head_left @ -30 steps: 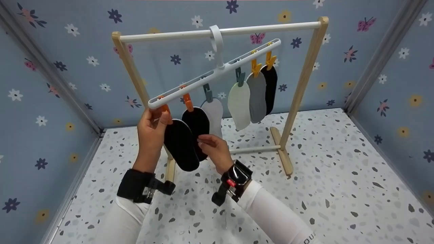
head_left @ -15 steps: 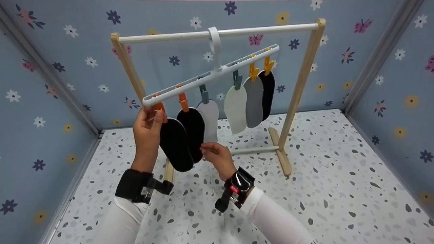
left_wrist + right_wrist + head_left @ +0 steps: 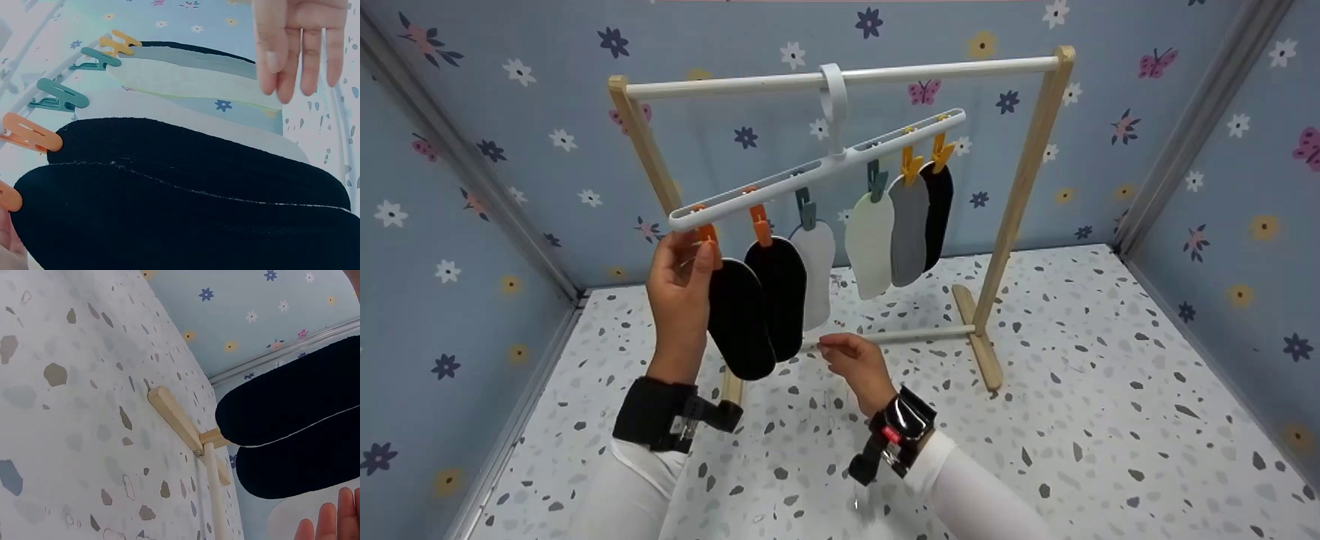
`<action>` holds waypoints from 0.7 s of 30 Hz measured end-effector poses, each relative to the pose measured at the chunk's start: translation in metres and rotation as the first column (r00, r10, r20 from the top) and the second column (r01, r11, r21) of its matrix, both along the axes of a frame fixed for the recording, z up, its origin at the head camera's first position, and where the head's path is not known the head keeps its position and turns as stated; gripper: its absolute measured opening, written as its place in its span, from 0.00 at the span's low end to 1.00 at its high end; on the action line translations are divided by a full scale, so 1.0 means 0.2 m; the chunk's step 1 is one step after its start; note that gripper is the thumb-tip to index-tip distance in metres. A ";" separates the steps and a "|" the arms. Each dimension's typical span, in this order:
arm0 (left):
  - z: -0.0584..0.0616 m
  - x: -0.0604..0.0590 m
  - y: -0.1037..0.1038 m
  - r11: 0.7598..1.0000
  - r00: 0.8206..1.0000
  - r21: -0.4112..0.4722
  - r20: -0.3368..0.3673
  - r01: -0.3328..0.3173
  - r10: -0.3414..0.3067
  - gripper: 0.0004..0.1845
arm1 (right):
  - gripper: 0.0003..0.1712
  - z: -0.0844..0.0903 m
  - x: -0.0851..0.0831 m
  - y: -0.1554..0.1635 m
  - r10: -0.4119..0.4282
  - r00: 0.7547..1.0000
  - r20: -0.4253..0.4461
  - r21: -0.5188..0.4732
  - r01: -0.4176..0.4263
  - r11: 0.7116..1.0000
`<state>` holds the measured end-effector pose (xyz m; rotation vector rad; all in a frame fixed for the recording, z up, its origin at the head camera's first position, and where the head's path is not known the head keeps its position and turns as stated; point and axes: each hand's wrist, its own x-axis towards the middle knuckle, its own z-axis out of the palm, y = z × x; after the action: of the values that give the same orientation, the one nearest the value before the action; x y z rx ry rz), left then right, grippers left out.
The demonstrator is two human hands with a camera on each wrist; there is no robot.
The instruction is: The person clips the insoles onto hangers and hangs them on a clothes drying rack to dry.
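Note:
A white clip hanger (image 3: 780, 187) hangs tilted, its left end low. With thumb and fingers my left hand (image 3: 679, 292) pinches the orange clip (image 3: 708, 235) at that low end. From this clip hangs a black insole (image 3: 739, 319); a second black insole (image 3: 780, 296) hangs close behind it from another orange clip (image 3: 761, 226). My right hand (image 3: 862, 371) is held low, to the right of the black insoles and apart from them. Its fingers (image 3: 310, 67) look fairly straight in the left wrist view, holding nothing.
A white insole (image 3: 817, 277), a pale green insole (image 3: 870, 244), a grey insole (image 3: 910, 232) and another black insole (image 3: 939, 214) hang further along. The wooden rack (image 3: 1024, 195) carries the hanger on its white top rail (image 3: 945, 70). Patterned walls stand around the speckled surface (image 3: 1080, 405).
The hanger's left end and my left hand have shifted slightly left, while its right end has dropped a little. My right hand has left the insoles and moved down and right.

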<state>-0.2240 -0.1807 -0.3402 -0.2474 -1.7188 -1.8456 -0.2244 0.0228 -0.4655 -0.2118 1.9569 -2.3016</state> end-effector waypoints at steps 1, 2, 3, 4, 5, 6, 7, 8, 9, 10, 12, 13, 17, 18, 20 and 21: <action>0.00 0.00 0.00 1.000 1.000 0.002 -0.006 -0.002 0.002 0.20 | 0.15 0.00 0.00 0.01 0.001 1.000 0.000 0.010 0.000 1.000; 0.00 0.01 0.00 1.000 1.000 0.007 -0.010 0.000 0.001 0.20 | 0.15 0.00 0.01 0.02 0.003 1.000 -0.006 0.020 -0.003 1.000; 0.00 0.01 0.00 1.000 1.000 0.008 -0.014 -0.002 0.002 0.21 | 0.15 0.00 0.01 0.03 0.005 1.000 -0.014 0.031 -0.004 0.999; 0.00 0.01 0.00 1.000 1.000 0.006 -0.019 -0.008 0.009 0.21 | 0.15 0.00 0.02 0.04 0.007 1.000 -0.025 0.042 -0.006 0.999; 0.00 0.02 0.00 1.000 1.000 0.002 -0.021 -0.018 0.018 0.21 | 0.16 0.00 0.02 0.05 0.009 0.999 -0.035 0.048 -0.007 0.999; 0.00 0.02 0.00 1.000 0.999 -0.001 -0.026 -0.029 0.029 0.22 | 0.16 0.00 0.02 0.06 0.008 0.999 -0.038 0.052 -0.006 0.999; 0.00 0.02 0.00 0.999 0.999 -0.002 -0.034 -0.042 0.042 0.22 | 0.16 -0.01 0.03 0.08 0.007 0.999 -0.042 0.051 -0.005 0.999; -0.01 0.03 0.00 0.999 0.998 -0.002 -0.042 -0.054 0.054 0.22 | 0.16 -0.01 0.03 0.09 0.007 0.999 -0.048 0.051 -0.004 0.999; -0.01 0.04 0.00 0.997 0.996 -0.009 -0.052 -0.076 0.075 0.22 | 0.16 -0.01 0.04 0.10 0.005 0.999 -0.053 0.051 -0.003 0.999; -0.02 0.05 0.00 0.995 0.993 -0.014 -0.063 -0.097 0.096 0.23 | 0.16 -0.01 0.04 0.11 0.006 0.998 -0.055 0.047 -0.004 0.999; -0.03 0.08 0.01 0.991 0.987 -0.019 -0.097 -0.132 0.130 0.23 | 0.16 -0.03 0.05 0.14 0.013 0.998 -0.059 0.029 -0.011 1.000; -0.04 0.09 0.01 0.989 0.984 -0.025 -0.111 -0.147 0.143 0.22 | 0.16 -0.03 0.05 0.15 0.018 0.998 -0.067 0.028 -0.017 0.999; -0.10 0.15 0.04 0.975 0.967 -0.094 -0.179 -0.200 0.181 0.22 | 0.15 -0.05 0.06 0.22 0.024 0.994 -0.109 0.079 -0.016 0.997; -0.12 0.16 0.06 0.970 0.964 -0.125 -0.194 -0.211 0.184 0.21 | 0.14 -0.06 0.07 0.23 0.025 0.992 -0.127 0.112 -0.010 0.994; -0.16 0.19 0.08 0.954 0.957 -0.193 -0.223 -0.230 0.186 0.20 | 0.13 -0.06 0.07 0.27 0.033 0.987 -0.159 0.177 -0.004 0.984; -0.19 0.20 0.09 0.945 0.956 -0.228 -0.232 -0.235 0.182 0.20 | 0.13 -0.06 0.08 0.28 0.043 0.982 -0.182 0.209 -0.005 0.978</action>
<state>-0.1840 -0.1633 -0.3782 -0.3334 -1.7572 -1.3956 -0.2093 0.0795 -0.4779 -0.4416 2.2515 -2.1095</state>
